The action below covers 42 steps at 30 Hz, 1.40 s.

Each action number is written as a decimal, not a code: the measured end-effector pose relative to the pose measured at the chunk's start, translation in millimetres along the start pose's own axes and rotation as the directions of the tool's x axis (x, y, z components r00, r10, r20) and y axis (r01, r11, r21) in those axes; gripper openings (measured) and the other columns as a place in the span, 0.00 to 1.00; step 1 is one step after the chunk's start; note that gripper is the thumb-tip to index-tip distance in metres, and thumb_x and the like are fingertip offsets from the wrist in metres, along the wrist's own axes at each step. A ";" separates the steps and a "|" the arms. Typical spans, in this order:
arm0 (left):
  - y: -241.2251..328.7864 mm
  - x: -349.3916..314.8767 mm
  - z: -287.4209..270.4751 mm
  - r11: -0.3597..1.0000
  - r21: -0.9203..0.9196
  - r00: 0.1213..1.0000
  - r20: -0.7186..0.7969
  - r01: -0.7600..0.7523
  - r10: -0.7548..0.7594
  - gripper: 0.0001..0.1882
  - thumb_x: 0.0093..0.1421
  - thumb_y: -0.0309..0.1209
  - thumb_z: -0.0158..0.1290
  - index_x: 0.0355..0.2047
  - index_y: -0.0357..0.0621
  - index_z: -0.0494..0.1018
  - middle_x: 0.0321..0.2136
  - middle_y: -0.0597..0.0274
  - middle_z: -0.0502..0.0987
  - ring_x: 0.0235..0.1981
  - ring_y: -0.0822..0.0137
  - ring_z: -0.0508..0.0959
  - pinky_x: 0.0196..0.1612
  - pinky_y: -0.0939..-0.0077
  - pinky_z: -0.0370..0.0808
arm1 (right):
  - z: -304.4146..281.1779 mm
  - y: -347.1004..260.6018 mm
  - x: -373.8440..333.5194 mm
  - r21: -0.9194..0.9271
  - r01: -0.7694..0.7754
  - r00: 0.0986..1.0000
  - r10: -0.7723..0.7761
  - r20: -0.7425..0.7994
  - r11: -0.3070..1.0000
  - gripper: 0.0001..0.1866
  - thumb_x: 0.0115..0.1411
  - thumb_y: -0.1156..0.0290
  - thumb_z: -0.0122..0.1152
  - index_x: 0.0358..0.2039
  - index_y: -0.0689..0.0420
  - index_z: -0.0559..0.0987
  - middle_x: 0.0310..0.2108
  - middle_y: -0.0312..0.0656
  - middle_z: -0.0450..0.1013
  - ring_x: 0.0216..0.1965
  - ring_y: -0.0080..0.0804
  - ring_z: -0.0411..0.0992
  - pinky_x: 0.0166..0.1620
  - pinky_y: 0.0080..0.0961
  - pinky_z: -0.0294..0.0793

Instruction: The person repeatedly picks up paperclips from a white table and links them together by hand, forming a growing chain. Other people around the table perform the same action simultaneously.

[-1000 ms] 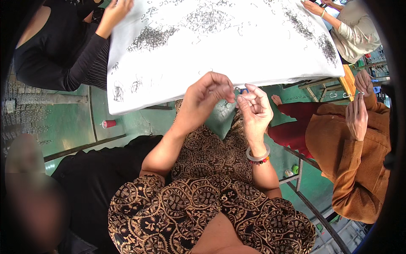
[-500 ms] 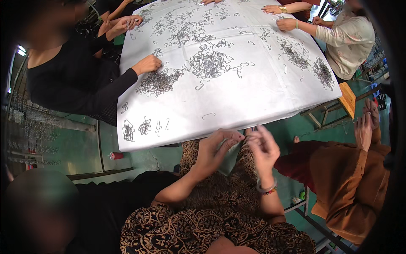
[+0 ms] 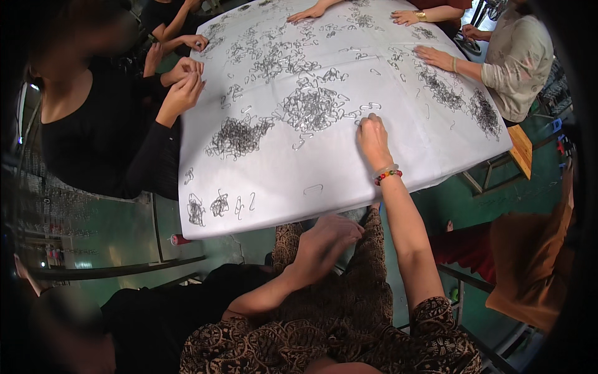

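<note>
A white-covered surface (image 3: 280, 187) fills the upper middle. Heaps of small metal wire clips lie on it: the largest heap (image 3: 311, 107) at centre, another (image 3: 240, 134) toward eight o'clock, more (image 3: 483, 112) toward three o'clock, and a few small clusters (image 3: 212, 206) at seven o'clock near the edge.

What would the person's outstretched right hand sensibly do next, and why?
Probably close the fingers on a few wire clips and draw them back. The right hand rests on the white table at the edge of the central clip pile, while the left hand waits below the table edge.
</note>
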<state>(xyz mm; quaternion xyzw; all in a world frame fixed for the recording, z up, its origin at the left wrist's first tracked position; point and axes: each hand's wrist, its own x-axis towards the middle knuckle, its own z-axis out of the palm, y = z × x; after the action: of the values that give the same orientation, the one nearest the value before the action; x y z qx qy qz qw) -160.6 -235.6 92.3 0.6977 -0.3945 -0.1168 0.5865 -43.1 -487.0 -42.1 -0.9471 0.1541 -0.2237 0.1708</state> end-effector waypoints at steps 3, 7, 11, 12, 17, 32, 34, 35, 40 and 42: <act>-2.1 -4.8 2.8 0.999 -0.024 0.999 -0.026 0.036 -0.037 0.03 0.59 0.21 0.56 0.34 0.38 0.75 0.36 0.56 0.80 0.41 0.61 0.79 0.46 0.71 0.74 | -31.1 -8.4 -14.8 0.184 -0.014 1.000 0.009 0.026 0.983 0.05 0.57 0.78 0.56 0.33 0.66 0.74 0.32 0.52 0.73 0.34 0.49 0.74 0.37 0.41 0.75; -9.6 -9.3 12.5 1.000 -0.011 0.998 -0.058 0.012 -0.013 0.04 0.59 0.22 0.56 0.36 0.38 0.76 0.37 0.56 0.80 0.41 0.62 0.80 0.46 0.70 0.74 | -101.3 -37.9 -62.9 0.721 -0.190 0.981 0.106 0.160 0.667 0.04 0.65 0.76 0.50 0.36 0.64 0.70 0.28 0.42 0.71 0.26 0.28 0.69 0.31 0.25 0.70; -17.8 -10.0 21.9 0.997 -0.070 0.994 -0.111 0.015 -0.023 0.06 0.59 0.26 0.57 0.38 0.41 0.76 0.35 0.57 0.79 0.38 0.59 0.79 0.42 0.69 0.74 | -182.8 -68.2 -113.1 0.755 -0.236 0.966 0.064 0.249 0.612 0.04 0.67 0.76 0.48 0.39 0.62 0.70 0.27 0.36 0.70 0.25 0.19 0.68 0.28 0.17 0.68; -19.2 -9.8 22.2 0.997 -0.070 0.994 -0.095 0.043 -0.049 0.07 0.60 0.27 0.57 0.38 0.41 0.76 0.35 0.57 0.79 0.38 0.60 0.79 0.41 0.70 0.74 | -198.4 -74.2 -121.7 0.752 -0.217 0.966 0.025 0.258 0.623 0.04 0.67 0.77 0.49 0.40 0.62 0.71 0.27 0.36 0.71 0.25 0.19 0.70 0.28 0.17 0.68; -17.7 -6.9 18.2 0.954 -0.242 0.983 0.008 0.178 -0.182 0.10 0.62 0.29 0.56 0.41 0.36 0.76 0.36 0.62 0.81 0.40 0.74 0.77 0.46 0.77 0.73 | -232.4 -102.1 -137.9 0.664 -0.068 0.948 -0.159 0.275 0.745 0.09 0.64 0.81 0.51 0.44 0.61 0.73 0.26 0.39 0.72 0.25 0.23 0.72 0.29 0.20 0.69; -56.8 11.5 -38.9 0.989 0.074 0.903 -0.420 0.131 -0.088 0.18 0.59 0.31 0.60 0.50 0.41 0.76 0.42 0.57 0.81 0.43 0.68 0.79 0.49 0.73 0.73 | -234.7 -108.6 -139.8 0.611 -0.063 0.994 -0.003 0.106 0.789 0.06 0.50 0.85 0.67 0.30 0.66 0.81 0.26 0.42 0.78 0.25 0.24 0.75 0.31 0.19 0.74; -77.2 21.4 -98.9 0.953 0.175 0.848 -0.514 0.246 -0.125 0.18 0.59 0.31 0.59 0.49 0.41 0.77 0.40 0.56 0.82 0.41 0.68 0.80 0.48 0.73 0.74 | -237.8 -110.8 -139.2 0.579 0.100 0.991 -0.130 0.012 0.809 0.07 0.48 0.87 0.67 0.29 0.67 0.81 0.27 0.44 0.79 0.27 0.28 0.76 0.32 0.21 0.74; -89.2 30.1 -126.5 0.919 0.210 0.815 -0.554 0.334 -0.169 0.15 0.59 0.31 0.59 0.46 0.41 0.78 0.37 0.56 0.82 0.38 0.66 0.81 0.45 0.72 0.75 | -239.6 -112.3 -139.2 0.593 0.096 0.991 -0.132 0.019 0.799 0.07 0.47 0.88 0.67 0.29 0.67 0.81 0.27 0.45 0.79 0.27 0.29 0.76 0.33 0.21 0.74; -146.2 76.7 -191.2 0.756 0.488 0.869 -0.447 0.436 -0.212 0.10 0.57 0.33 0.58 0.36 0.42 0.83 0.32 0.52 0.83 0.35 0.59 0.82 0.43 0.68 0.76 | -240.6 -114.1 -141.3 0.656 0.097 0.987 -0.156 0.032 0.749 0.06 0.48 0.89 0.65 0.29 0.68 0.80 0.27 0.47 0.78 0.28 0.32 0.76 0.31 0.24 0.72; -159.6 96.1 -197.3 0.623 0.656 0.901 -0.369 0.426 -0.228 0.10 0.57 0.34 0.58 0.36 0.45 0.83 0.33 0.52 0.83 0.36 0.57 0.82 0.44 0.68 0.76 | -231.4 -111.2 -143.9 0.679 0.105 0.985 -0.168 0.027 0.726 0.08 0.49 0.89 0.64 0.31 0.68 0.81 0.27 0.47 0.78 0.27 0.31 0.74 0.30 0.23 0.71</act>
<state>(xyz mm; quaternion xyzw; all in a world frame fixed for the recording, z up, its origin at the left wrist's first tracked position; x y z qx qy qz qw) 92.4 -158.3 32.0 0.9402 -0.1960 0.0315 0.2767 -252.1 -393.6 142.9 -0.8381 -0.0152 -0.2351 0.4921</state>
